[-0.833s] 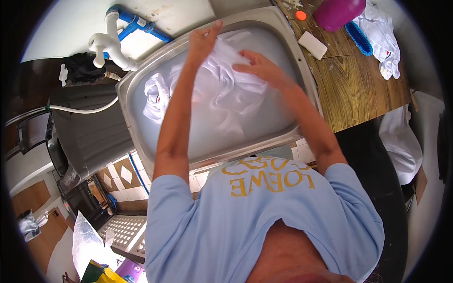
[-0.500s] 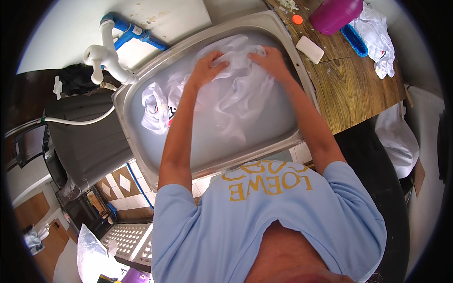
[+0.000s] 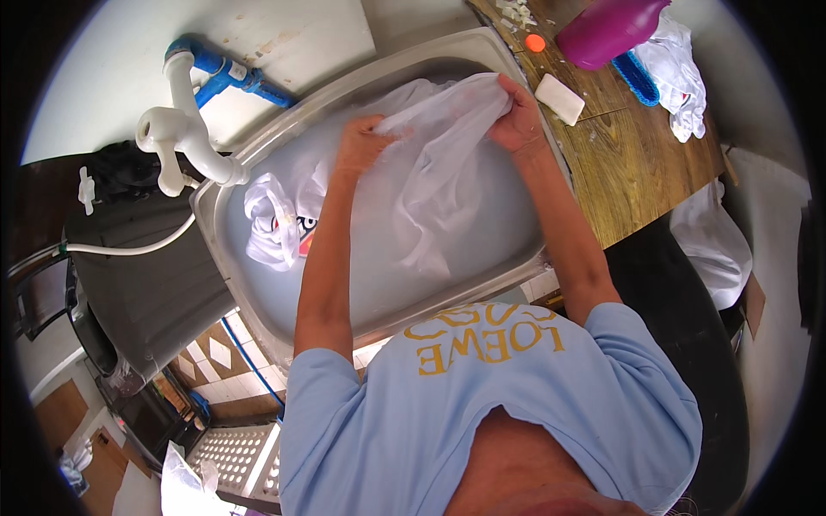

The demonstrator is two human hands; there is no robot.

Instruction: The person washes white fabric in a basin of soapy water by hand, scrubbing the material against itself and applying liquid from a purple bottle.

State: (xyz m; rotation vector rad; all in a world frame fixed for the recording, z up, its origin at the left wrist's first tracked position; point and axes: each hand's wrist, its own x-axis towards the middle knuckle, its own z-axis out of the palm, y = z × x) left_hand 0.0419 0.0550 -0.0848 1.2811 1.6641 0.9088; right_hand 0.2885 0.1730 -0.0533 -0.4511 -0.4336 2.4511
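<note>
A sheer, wet white cloth point(image 3: 439, 116) is stretched between my two hands over a sink point(image 3: 225, 249) of cloudy water. My right hand point(image 3: 518, 120) is closed on its edge near the sink's far right corner, raised above the water. Farther left, my left hand point(image 3: 363, 144) grips the cloth close to the water's surface. The cloth's lower part trails under the water toward me. A bunched white garment point(image 3: 271, 225) with a dark and red print floats at the left side of the sink, partly behind my left forearm.
A white tap point(image 3: 176, 129) on blue pipe juts over the sink's left rim. The wooden counter point(image 3: 628, 163) at right holds a bar of soap point(image 3: 560, 99), an orange cap point(image 3: 535, 43), a purple container point(image 3: 609, 33), a blue brush point(image 3: 637, 79) and a crumpled white cloth point(image 3: 675, 73).
My right hand has lifted the cloth's edge up and to the right, drawing it taut. My left hand has come slightly nearer me and closed. The view has shifted a little.
</note>
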